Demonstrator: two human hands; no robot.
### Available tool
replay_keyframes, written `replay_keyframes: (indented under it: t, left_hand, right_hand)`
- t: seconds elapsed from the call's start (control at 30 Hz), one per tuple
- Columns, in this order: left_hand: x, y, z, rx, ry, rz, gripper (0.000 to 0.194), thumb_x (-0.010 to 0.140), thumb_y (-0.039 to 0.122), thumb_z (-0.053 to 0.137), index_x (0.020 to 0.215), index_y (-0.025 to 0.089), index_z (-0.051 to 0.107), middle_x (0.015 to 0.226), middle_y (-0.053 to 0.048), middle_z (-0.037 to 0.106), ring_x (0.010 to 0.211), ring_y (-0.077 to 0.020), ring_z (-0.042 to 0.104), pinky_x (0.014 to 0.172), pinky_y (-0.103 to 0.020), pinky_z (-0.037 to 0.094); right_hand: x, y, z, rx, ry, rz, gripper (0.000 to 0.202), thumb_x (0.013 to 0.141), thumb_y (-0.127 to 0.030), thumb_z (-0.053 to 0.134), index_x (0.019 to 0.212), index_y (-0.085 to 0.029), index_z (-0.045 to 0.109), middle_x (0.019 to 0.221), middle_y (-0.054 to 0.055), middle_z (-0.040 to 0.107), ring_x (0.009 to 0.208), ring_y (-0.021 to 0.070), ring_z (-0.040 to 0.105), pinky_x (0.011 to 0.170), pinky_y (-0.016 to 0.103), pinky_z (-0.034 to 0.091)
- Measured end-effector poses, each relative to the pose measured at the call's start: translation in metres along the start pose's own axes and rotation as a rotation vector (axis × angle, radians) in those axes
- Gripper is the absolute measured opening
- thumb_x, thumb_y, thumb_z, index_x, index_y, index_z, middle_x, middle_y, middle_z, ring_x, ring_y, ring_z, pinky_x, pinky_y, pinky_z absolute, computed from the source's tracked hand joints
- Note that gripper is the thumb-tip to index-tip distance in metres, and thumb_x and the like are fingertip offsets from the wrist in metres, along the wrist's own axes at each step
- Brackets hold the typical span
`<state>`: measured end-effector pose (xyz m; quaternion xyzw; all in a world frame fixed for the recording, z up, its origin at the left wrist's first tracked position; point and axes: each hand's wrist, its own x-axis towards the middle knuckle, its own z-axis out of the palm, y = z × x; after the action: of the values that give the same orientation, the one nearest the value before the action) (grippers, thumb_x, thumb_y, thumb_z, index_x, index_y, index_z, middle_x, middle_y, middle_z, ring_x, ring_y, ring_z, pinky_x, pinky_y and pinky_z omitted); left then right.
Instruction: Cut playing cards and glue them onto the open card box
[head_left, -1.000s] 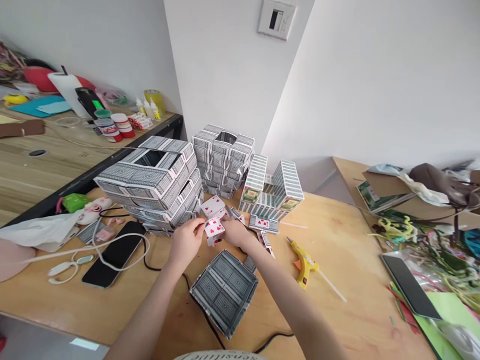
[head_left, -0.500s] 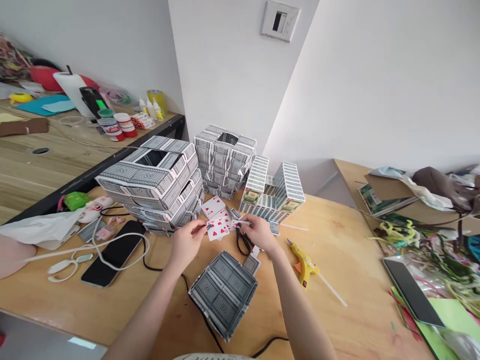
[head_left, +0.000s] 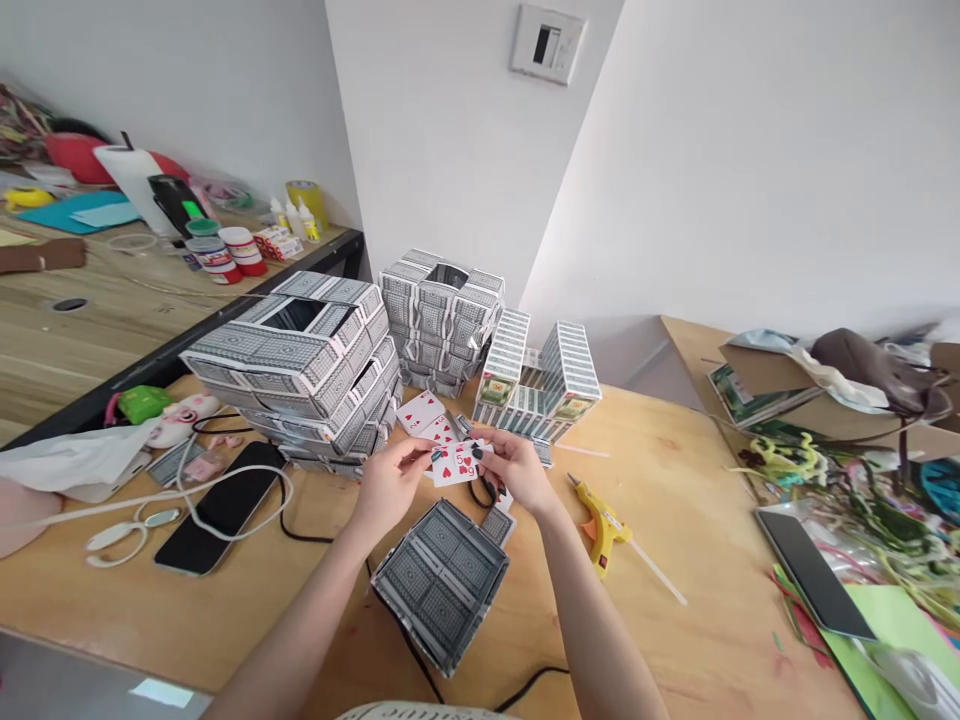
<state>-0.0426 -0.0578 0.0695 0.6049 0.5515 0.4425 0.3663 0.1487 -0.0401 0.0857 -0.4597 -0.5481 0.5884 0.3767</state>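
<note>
My left hand (head_left: 390, 484) pinches a playing card (head_left: 447, 470) with red hearts by its left edge. From the other side, my right hand (head_left: 517, 468) is closed on a small cut piece of card (head_left: 463, 459) marked 5, which lies over the right part of the heart card. Behind them, more heart cards (head_left: 421, 411) lie loose on the table. Black-handled scissors (head_left: 482, 492) sit partly hidden under my right hand. Nearer to me is a shallow tray made of playing cards (head_left: 442, 575), with a grey card (head_left: 497, 524) by its upper right corner.
Two stacked card structures (head_left: 300, 350) (head_left: 442, 320) and a block of card boxes (head_left: 574, 365) stand behind. A yellow glue gun (head_left: 602, 528) lies to the right. A phone (head_left: 220, 508) and white cable (head_left: 225, 537) are at left; a black cord (head_left: 534, 687) crosses the front.
My right hand has brought the small card piece leftward onto the heart card, where before the two were apart. The whole view has shifted slightly.
</note>
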Motion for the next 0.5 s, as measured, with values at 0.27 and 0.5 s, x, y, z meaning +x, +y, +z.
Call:
replay_keyframes:
  t: [0.27,0.5]
  left_hand:
    - [-0.0019,0.0025,0.0001,-0.003,-0.048,-0.013,0.019,0.078,0.028,0.049,0.088,0.017,0.061,0.084,-0.006,0.068,0.074,-0.0169,0.064,0.07,-0.029,0.051]
    - [-0.0005,0.0087,0.0002,-0.368,-0.199,-0.079,0.01,0.076,0.025,0.052,0.081,0.017,0.057,0.1,-0.008,0.065,0.092,-0.0181,0.06,0.082,-0.034,0.047]
  right_hand:
    - [-0.0013,0.0011,0.0008,0.01,0.029,0.01,0.04,0.068,-0.027,0.049,0.104,-0.011,0.054,0.052,-0.007,0.051,0.036,0.0049,0.041,0.037,0.017,0.028]
    - [-0.0025,-0.0017,0.0026,0.003,0.056,0.016,0.036,0.069,-0.029,0.049,0.101,-0.012,0.054,0.051,-0.007,0.049,0.036,0.0049,0.039,0.036,0.017,0.027]
